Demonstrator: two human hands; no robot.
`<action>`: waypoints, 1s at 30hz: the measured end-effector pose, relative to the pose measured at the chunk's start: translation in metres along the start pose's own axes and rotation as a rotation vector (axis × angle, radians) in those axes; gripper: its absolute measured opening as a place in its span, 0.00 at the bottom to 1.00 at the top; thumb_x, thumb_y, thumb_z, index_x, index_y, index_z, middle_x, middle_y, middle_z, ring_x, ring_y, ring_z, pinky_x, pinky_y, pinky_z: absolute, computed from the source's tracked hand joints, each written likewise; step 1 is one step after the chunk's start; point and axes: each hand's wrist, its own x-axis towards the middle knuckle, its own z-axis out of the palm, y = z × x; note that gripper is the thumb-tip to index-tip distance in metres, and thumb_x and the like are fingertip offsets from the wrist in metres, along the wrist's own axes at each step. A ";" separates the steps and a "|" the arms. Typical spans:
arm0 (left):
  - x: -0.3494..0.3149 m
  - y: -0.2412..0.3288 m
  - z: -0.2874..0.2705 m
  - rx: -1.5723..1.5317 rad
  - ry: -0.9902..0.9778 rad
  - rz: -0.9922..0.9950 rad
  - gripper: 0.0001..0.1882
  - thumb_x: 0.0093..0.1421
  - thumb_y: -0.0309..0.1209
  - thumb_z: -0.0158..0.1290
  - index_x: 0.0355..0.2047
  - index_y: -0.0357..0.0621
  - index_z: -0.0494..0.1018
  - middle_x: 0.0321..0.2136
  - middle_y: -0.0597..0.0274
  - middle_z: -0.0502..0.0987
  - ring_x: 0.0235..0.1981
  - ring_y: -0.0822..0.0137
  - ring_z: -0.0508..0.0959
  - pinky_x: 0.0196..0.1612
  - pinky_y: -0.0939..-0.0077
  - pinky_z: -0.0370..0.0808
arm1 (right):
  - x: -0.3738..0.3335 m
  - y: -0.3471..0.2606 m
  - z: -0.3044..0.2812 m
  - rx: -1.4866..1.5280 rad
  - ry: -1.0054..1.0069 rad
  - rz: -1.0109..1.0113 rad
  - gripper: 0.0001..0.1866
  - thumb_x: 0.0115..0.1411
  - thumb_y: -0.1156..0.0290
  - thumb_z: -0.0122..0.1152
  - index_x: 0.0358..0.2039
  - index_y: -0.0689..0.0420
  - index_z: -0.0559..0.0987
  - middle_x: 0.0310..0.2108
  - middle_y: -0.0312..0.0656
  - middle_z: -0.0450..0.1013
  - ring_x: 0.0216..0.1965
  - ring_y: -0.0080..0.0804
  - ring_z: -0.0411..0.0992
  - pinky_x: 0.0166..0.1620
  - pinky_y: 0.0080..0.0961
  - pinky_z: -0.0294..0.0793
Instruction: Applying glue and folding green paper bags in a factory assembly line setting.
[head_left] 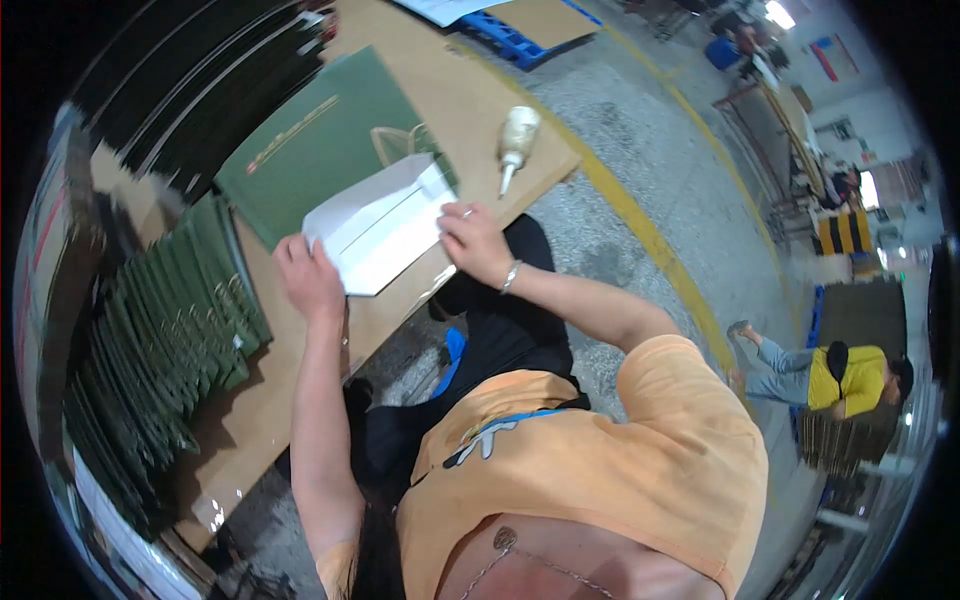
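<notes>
A green paper bag [310, 140] lies flat on the tabletop, with printed lettering and a cord handle on it. At its near end is a white folded panel [390, 225] with slanted corners and a dark line along its middle; whether it is part of the bag or a separate piece, I cannot tell. My left hand [308, 275] pinches the panel's left end. At the right end, my right hand [475, 243] grips its edge with curled fingers. A squeeze bottle [519, 138] with a white nozzle lies beyond my right hand, near the table's edge.
Green folded bags with cord handles [165, 335] stand packed in a row on the left of the brown table [240, 430]. Dark stacked sheets [190, 80] rise behind them. A blue pallet [505, 40] is on the floor beyond. Far right, a person in yellow [850, 380] is by stacked cardboard.
</notes>
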 end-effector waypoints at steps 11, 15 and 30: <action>-0.043 -0.021 -0.013 0.213 -0.038 0.272 0.22 0.59 0.31 0.53 0.55 0.47 0.71 0.65 0.50 0.60 0.65 0.45 0.57 0.65 0.42 0.50 | 0.068 0.028 -0.038 0.105 0.225 0.394 0.08 0.55 0.68 0.60 0.32 0.59 0.78 0.35 0.50 0.73 0.37 0.50 0.71 0.41 0.46 0.69; -0.044 -0.023 -0.013 0.233 -0.098 0.196 0.24 0.59 0.33 0.53 0.57 0.47 0.69 0.67 0.50 0.55 0.67 0.44 0.52 0.66 0.37 0.45 | 0.098 0.083 -0.069 -0.275 0.234 0.692 0.31 0.52 0.51 0.66 0.43 0.67 0.74 0.39 0.59 0.74 0.42 0.55 0.72 0.46 0.43 0.72; -0.045 -0.006 -0.020 0.042 -0.044 0.165 0.27 0.54 0.30 0.57 0.56 0.46 0.68 0.67 0.42 0.49 0.67 0.42 0.51 0.67 0.41 0.48 | 0.096 0.177 -0.080 0.685 0.028 1.279 0.30 0.51 0.47 0.67 0.45 0.57 0.76 0.35 0.39 0.77 0.33 0.30 0.77 0.32 0.31 0.76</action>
